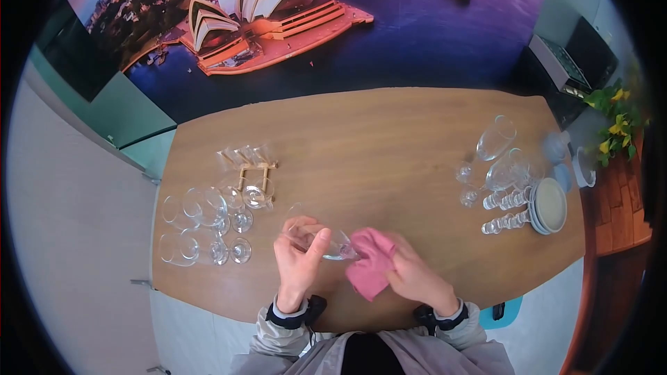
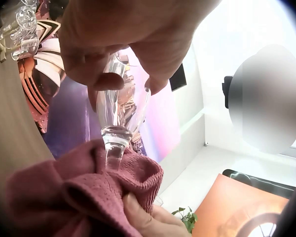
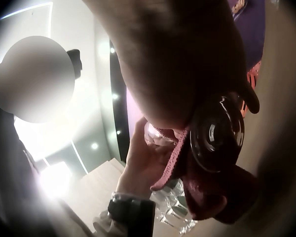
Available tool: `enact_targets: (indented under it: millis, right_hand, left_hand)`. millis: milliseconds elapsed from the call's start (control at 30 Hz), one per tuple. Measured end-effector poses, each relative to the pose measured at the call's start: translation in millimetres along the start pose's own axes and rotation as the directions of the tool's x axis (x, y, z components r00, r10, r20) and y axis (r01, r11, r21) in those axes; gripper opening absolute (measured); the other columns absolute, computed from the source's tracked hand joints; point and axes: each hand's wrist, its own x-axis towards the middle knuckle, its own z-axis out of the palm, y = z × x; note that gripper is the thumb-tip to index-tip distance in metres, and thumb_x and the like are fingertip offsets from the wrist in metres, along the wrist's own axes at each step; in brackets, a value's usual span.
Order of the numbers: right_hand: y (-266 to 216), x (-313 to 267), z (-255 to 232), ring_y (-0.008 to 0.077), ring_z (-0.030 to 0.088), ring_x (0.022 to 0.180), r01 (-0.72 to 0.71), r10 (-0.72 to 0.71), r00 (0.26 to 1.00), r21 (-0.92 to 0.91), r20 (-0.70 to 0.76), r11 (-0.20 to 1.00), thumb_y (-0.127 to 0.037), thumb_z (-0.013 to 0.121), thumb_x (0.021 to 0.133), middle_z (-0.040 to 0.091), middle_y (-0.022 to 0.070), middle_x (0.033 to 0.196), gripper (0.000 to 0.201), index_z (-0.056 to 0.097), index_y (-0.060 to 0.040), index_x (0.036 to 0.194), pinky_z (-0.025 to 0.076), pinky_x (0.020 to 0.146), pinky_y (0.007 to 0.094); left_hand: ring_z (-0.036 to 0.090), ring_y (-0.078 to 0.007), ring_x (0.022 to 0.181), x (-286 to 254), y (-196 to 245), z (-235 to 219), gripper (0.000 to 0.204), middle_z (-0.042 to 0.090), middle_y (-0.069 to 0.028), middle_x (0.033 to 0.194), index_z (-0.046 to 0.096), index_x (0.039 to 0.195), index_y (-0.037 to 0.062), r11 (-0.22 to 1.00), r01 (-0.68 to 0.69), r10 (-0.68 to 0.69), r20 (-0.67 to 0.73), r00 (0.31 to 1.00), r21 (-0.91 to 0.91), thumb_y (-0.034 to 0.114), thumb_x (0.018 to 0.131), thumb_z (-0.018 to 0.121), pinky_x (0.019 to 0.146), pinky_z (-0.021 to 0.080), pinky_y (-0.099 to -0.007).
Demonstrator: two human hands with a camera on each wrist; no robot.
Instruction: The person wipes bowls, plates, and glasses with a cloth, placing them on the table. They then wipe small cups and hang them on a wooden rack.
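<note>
My left hand (image 1: pixel 297 264) grips the bowl of a clear stemmed glass (image 2: pixel 116 108) near the table's front edge. The glass lies tilted on its side, its stem toward my right hand (image 1: pixel 418 276). A pink cloth (image 1: pixel 370 264) is bunched in the right hand's fingers and wraps the stem. In the left wrist view the cloth covers the lower stem, and the right thumb presses on its folds. The round glass foot (image 3: pixel 217 133) shows beside the cloth in the right wrist view.
Several stemmed glasses (image 1: pixel 198 205) lie on the table's left side, beside a small wooden rack (image 1: pixel 258 167) with glasses. At the right are more glasses (image 1: pixel 496 137), small stacked glass pieces (image 1: pixel 506 223) and stacked dishes (image 1: pixel 552 205). A plant (image 1: pixel 617 125) stands beyond the right edge.
</note>
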Motion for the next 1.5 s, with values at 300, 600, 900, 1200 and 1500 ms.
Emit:
enact_targets:
  millis: [300, 600, 900, 1200, 1500]
  right_hand:
    - [25, -36, 2, 0.0273, 0.063, 0.121, -0.177, 0.216, 0.973, 0.352, -0.075, 0.919, -0.017, 0.061, 0.101, 0.064, 0.0207, 0.130, 0.047, 0.050, 0.0022, 0.142, 0.049, 0.100, 0.0358]
    - [36, -20, 53, 0.0422, 0.072, 0.092, -0.344, 0.381, 0.863, 0.167, -0.333, 0.924, -0.025, 0.063, 0.101, 0.071, 0.0271, 0.097, 0.037, 0.059, 0.0070, 0.119, 0.057, 0.075, 0.0443]
    - [23, -11, 55, 0.0364, 0.074, 0.091, -0.254, 0.350, 0.888, 0.314, -0.299, 0.915, -0.020, 0.060, 0.102, 0.072, 0.0248, 0.096, 0.033, 0.061, 0.0074, 0.120, 0.057, 0.075, 0.0408]
    - [49, -25, 1, 0.0256, 0.054, 0.131, 0.009, 0.606, 0.791, 0.989, 0.086, -0.151, -0.037, 0.043, 0.110, 0.064, 0.0132, 0.134, 0.046, 0.062, -0.0031, 0.134, 0.038, 0.114, 0.0367]
    - [24, -37, -45, 0.0294, 0.062, 0.115, -0.299, 0.314, 0.902, 0.097, -0.298, 0.949, -0.031, 0.039, 0.111, 0.067, 0.0209, 0.121, 0.045, 0.063, 0.0044, 0.127, 0.045, 0.103, 0.0372]
  left_hand:
    - [0.055, -0.0065, 0.053, -4, 2, 5, 0.048, 0.070, -0.0189, 0.100, 0.052, 0.118, -0.0073, 0.981, -0.056, 0.060, 0.017, 0.998, -0.187, 0.026, 0.091, 0.075, 0.040, 0.042, -0.0198]
    - [0.066, -0.0147, 0.081, -16, -2, 20, 0.064, 0.068, -0.0145, 0.111, 0.049, 0.128, -0.0009, 0.953, -0.242, 0.259, 0.072, 0.963, -0.182, 0.013, 0.079, 0.087, 0.066, 0.052, -0.0260]
    - [0.060, -0.0101, 0.066, -25, -15, 39, 0.010, 0.066, -0.0068, 0.075, 0.064, 0.097, -0.0001, 0.985, -0.132, 0.090, 0.324, 0.942, 0.109, 0.009, 0.097, 0.068, 0.057, 0.046, -0.0258]
    - [0.048, -0.0052, 0.059, -12, -9, 1, 0.010, 0.059, -0.0013, 0.063, 0.068, 0.089, 0.0000, 0.879, -0.046, -0.090, 0.260, 0.961, 0.475, 0.007, 0.087, 0.074, 0.053, 0.041, -0.0275]
    - [0.065, -0.0260, 0.058, -10, -20, -2, 0.026, 0.067, -0.0141, 0.072, 0.072, 0.105, 0.0042, 0.794, -0.164, -0.012, 0.284, 0.959, 0.586, 0.017, 0.084, 0.079, 0.058, 0.053, -0.0358]
